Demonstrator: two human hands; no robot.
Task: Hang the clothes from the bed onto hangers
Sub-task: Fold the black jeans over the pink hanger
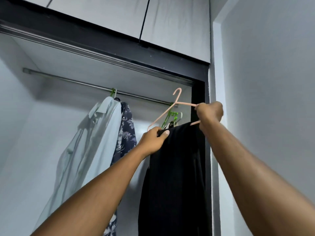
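Under rail (68,80), left grip (153,142) and right grip (210,114) clutch pink hanger (185,103); black garment (175,167) between.

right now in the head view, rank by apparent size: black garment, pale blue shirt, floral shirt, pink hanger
1. black garment and pale blue shirt: look alike; garment is nearer, so unranked
2. floral shirt, mostly hidden
3. pink hanger

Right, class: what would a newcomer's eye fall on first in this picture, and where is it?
First, the pink hanger, held up at centre right by both hands. The right hand grips its right end, and the left hand pinches the black garment draped over its bar. Left of them, a pale shirt hangs from the wardrobe rail.
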